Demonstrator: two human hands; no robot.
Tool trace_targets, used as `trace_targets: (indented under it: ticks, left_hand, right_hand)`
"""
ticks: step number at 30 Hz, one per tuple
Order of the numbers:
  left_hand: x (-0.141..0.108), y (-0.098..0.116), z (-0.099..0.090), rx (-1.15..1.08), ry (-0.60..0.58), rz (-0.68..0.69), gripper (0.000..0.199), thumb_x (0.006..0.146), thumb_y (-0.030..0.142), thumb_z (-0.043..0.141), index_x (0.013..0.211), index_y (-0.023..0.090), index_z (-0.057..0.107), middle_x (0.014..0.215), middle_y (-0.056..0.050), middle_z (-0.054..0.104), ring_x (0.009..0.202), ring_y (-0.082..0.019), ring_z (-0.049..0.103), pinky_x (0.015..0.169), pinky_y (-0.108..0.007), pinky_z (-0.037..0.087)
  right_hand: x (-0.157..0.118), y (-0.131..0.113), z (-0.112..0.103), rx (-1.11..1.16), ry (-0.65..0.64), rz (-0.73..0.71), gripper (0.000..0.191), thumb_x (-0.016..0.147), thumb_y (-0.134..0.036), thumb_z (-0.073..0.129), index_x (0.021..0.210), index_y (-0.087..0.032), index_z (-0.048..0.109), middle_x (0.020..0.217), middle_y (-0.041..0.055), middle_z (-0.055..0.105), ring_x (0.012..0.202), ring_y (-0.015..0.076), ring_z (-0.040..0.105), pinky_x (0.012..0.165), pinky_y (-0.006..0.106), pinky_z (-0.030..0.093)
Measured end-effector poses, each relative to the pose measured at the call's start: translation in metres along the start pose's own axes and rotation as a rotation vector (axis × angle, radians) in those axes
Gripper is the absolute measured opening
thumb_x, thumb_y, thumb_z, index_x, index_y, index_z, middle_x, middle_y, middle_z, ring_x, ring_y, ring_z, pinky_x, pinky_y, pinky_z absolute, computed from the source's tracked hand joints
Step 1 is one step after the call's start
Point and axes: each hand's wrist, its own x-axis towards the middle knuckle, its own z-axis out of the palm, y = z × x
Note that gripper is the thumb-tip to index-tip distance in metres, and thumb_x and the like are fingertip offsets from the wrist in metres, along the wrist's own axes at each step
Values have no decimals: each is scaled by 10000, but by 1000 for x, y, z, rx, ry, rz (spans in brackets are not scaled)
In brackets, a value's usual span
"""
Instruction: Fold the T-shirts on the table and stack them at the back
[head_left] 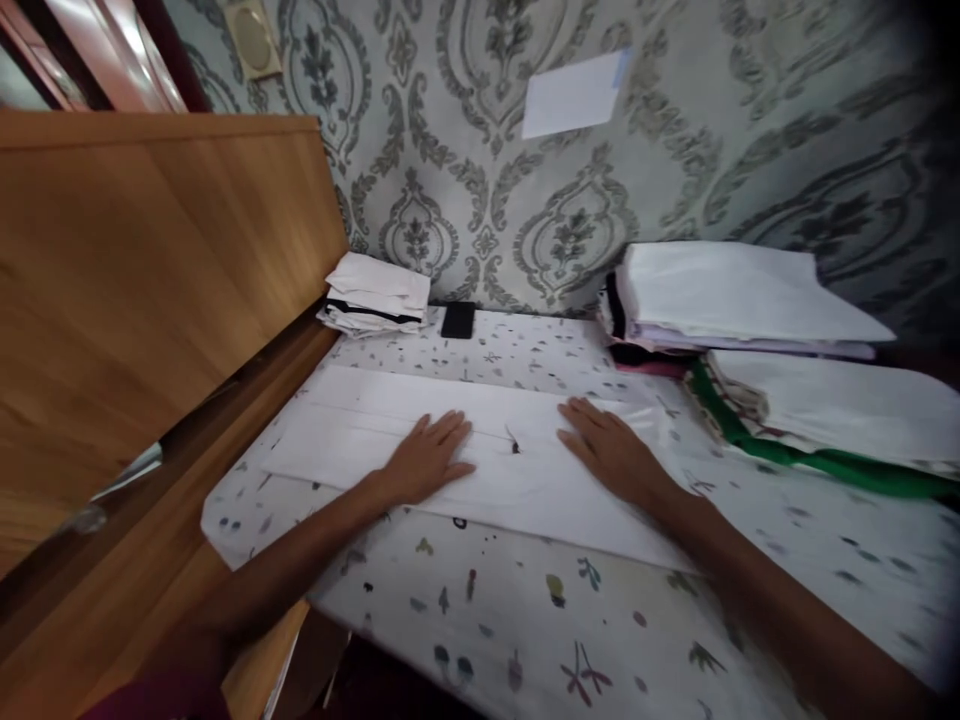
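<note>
A long, folded white cloth garment (525, 490) lies flat across the printed table cover (517, 610). My left hand (427, 460) rests palm down on its middle, fingers stretched out and the thumb apart. Toward the garment's right end, my right hand (611, 450) also lies flat with its fingers extended. Between the two hands a small dark mark (514, 445) shows on the white fabric; what it is cannot be made out. Neither hand grips anything.
A small folded cloth stack (379, 290) and a black phone-like object (458, 320) sit by the wall. At right are a tall folded stack (727, 290) and a lower one (840, 405) with green cloth. A wooden panel (165, 260) borders the left.
</note>
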Motion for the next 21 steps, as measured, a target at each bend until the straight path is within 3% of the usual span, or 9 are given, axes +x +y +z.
trace_targets:
  ticks: [5,9,12,16,21]
  left_hand:
    - [-56,-75,-24,33,73,-294,584,1013,510,319,1527,237,364,1636,-115,293,1527,-249,224,1236,-522,147]
    - [-96,-123,-41,69,175,-547,538,1010,427,335,1481,179,418,1608,-165,344,1511,-290,265,1216,-548,181]
    - [-116,-148,-49,106,254,-648,489,994,361,349,1422,150,460,1556,-181,421,1462,-286,357,1191,-488,268]
    - [-123,-170,-64,104,338,-740,436,942,306,406,1324,133,524,1364,-174,587,1276,-284,531,1082,-412,398]
    - [-111,-184,-87,-37,270,-935,250,890,306,460,959,152,644,997,-115,713,938,-231,649,778,-290,464]
  right_hand:
    - [-1,-11,-3,4,5,7,576,972,-487,312,1419,-197,533,1517,144,488,1436,288,410,1163,504,366]
    - [0,-46,-12,33,29,-44,528,991,-456,321,1392,-216,566,1525,134,479,1422,297,428,1158,517,370]
    - [4,-92,-18,106,36,-176,505,1011,-438,323,1371,-209,593,1515,133,494,1408,296,446,1137,522,398]
    - [13,-165,-13,280,36,-373,457,1029,-402,351,1323,-191,631,1479,134,535,1382,277,479,1118,512,426]
    - [26,-255,4,657,-86,-457,461,1023,-441,406,1334,-177,619,1484,147,527,1378,265,477,1132,480,413]
